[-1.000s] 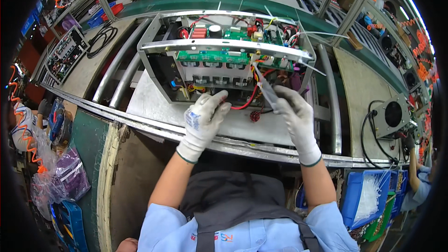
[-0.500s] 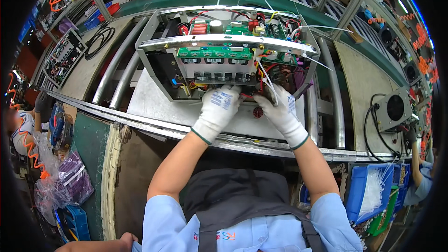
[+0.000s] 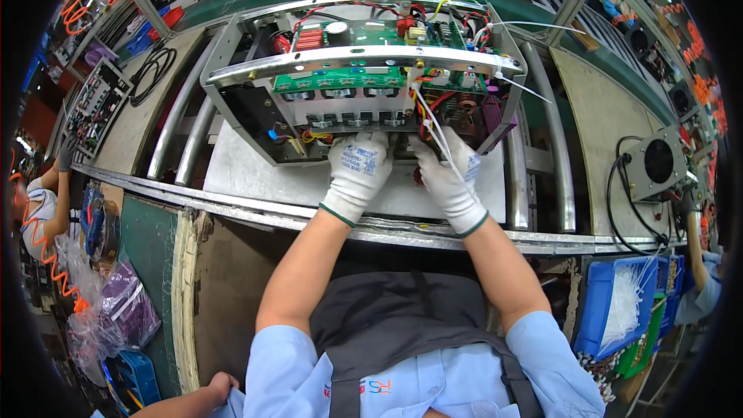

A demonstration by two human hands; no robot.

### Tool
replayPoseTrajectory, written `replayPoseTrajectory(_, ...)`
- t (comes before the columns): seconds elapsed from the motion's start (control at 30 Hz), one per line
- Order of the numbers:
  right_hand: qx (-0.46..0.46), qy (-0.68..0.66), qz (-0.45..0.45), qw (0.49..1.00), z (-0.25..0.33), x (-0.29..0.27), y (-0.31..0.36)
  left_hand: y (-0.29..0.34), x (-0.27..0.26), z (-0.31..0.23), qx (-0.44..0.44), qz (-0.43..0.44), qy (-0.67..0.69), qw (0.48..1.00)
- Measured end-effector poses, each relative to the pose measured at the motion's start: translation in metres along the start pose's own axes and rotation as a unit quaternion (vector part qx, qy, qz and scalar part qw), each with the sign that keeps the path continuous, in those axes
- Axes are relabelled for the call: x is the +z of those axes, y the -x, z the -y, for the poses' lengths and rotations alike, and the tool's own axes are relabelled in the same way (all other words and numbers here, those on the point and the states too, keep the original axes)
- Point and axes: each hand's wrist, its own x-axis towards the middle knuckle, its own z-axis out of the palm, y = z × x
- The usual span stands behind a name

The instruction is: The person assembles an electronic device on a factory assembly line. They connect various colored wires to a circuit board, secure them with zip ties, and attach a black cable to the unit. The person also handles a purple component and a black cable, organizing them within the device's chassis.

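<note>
An open metal chassis (image 3: 309, 62) stands before me on a pale board (image 3: 255, 178), its green circuit board (image 3: 309, 81) and coloured wires exposed. Both hands wear white knit gloves and reach into its lower near side. My left hand (image 3: 360, 166) is curled at the bottom edge, fingertips hidden inside. To its right, my right hand (image 3: 447, 174) has bent fingers by the wires; what they pinch, if anything, is too small to make out. A long white cable tie (image 3: 439, 135) hangs from the wire bundle across the right hand. A small dark-red coil (image 3: 418, 176) shows beside that hand.
Metal rollers (image 3: 553, 139) flank the pale board. At right sit a grey fan unit (image 3: 658, 166) with a black cable and a blue bin (image 3: 611, 310) of white ties. Another open chassis (image 3: 97, 108) is at left, a co-worker's gloved hand (image 3: 68, 147) beside it.
The chassis appears slightly further left and higher in view. My left hand has turned more back-up, and my right hand has moved left, closer to the wires.
</note>
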Motion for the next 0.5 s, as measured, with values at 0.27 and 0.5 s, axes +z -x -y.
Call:
replayPoseTrajectory(0.27, -0.039, -0.02, -0.017, 0.999, -0.014, -0.01, 0.008, 0.004, -0.035, 0.001, -0.021, 0.05, 0.081, 0.995)
replayPoseTrajectory(0.5, -0.027, -0.149, 0.117, 0.982, 0.05, -0.053, 0.089, 0.042, -0.139, -0.003, -0.225, -0.096, 0.776, 0.582)
